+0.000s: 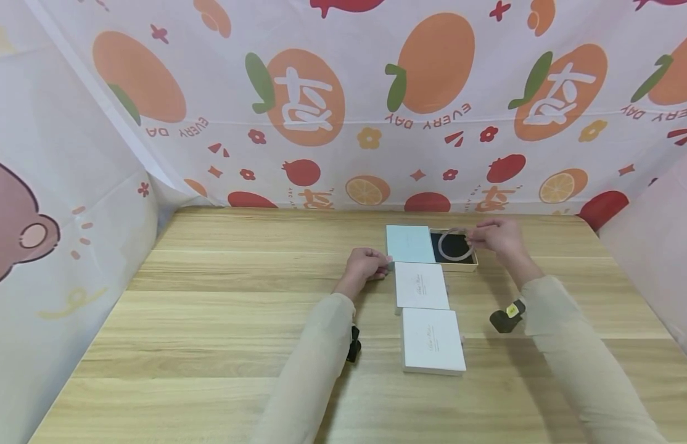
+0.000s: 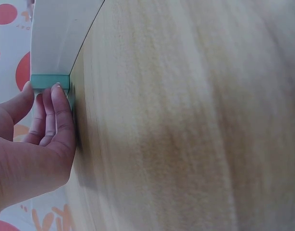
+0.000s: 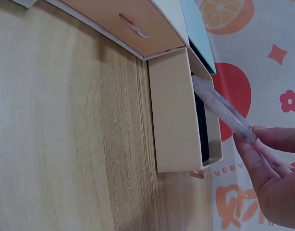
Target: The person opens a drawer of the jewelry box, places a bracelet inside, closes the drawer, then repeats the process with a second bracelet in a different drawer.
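A pale, translucent bangle [image 1: 441, 245] is pinched at one side between the thumb and fingers of my right hand [image 1: 500, 237]. It is tilted over the open drawer [image 1: 460, 267] with a black lining, pulled out from the right side of a light blue box [image 1: 409, 243]. In the right wrist view the bangle [image 3: 224, 109] has its far end at the drawer's opening. My left hand [image 1: 366, 264] is at the near-left corner of the light blue box; in the left wrist view its thumb and fingertips pinch the teal edge [image 2: 50, 81].
Two white boxes stand in a column nearer me: one white box [image 1: 421, 286] against the light blue box, the other white box [image 1: 432, 340] in front of it. Ribbon pulls show on their right sides. A fruit-print cloth [image 1: 366, 148] hangs behind the wooden table [image 1: 210, 333].
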The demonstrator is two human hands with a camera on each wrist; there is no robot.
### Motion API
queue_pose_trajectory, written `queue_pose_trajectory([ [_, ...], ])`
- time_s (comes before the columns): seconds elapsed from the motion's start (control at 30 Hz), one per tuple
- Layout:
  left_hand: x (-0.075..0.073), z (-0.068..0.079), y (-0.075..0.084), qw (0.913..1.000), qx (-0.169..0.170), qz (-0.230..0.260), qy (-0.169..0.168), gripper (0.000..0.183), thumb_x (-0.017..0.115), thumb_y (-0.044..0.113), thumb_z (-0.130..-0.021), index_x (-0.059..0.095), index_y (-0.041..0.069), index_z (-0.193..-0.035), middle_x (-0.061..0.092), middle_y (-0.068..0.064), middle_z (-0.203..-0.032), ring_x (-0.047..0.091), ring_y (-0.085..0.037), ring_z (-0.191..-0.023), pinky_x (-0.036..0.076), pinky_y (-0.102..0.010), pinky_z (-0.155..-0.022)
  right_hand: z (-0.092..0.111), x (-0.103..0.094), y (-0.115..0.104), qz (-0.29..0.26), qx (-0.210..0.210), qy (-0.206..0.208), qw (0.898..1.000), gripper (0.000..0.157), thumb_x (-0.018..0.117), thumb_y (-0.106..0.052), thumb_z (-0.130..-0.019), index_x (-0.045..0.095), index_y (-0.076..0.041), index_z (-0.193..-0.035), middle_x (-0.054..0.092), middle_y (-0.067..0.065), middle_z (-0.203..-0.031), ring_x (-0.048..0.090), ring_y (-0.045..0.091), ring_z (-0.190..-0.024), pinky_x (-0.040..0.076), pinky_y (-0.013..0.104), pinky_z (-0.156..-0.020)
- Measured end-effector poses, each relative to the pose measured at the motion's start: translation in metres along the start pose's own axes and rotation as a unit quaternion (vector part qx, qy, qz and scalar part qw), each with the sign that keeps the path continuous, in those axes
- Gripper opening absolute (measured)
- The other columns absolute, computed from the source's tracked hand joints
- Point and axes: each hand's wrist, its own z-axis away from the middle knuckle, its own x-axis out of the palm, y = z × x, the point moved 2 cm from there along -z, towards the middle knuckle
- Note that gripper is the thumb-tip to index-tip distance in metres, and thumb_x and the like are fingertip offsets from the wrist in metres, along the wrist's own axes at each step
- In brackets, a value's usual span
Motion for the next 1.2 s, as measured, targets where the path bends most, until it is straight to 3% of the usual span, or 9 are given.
queue_pose_trajectory([
  [0.73,0.0008,-0.0007,-0.0006,1.0,0.004,0.001,0.002,0.014,0.067,0.007,-0.083,0.062,-0.005,-0.09,0.061,-0.01,-0.077,0.057,-0.014,-0.062,0.055,-0.025,-0.065,0.0023,0.01,-0.0034,0.038,-0.028,-0.025,0.999,0.038,0.056,-0.005,-0.09,0.043,0.014,-0.12,0.054,0.028,-0.109,0.065,0.013,-0.074,0.053,0.031,-0.078],
  [1.2,0.0003,-0.001,-0.0006,1.0,0.003,-0.003,0.001,0.015,0.067,0.008,-0.084,0.063,-0.004,-0.091,0.061,-0.009,-0.078,0.057,-0.014,-0.063,0.055,-0.025,-0.066,0.0029,0.0077,-0.0018,0.027,-0.043,-0.026,0.998,0.032,0.051,0.004,-0.091,0.042,0.017,-0.118,0.053,0.034,-0.109,0.064,0.009,-0.071,0.054,0.027,-0.074],
])
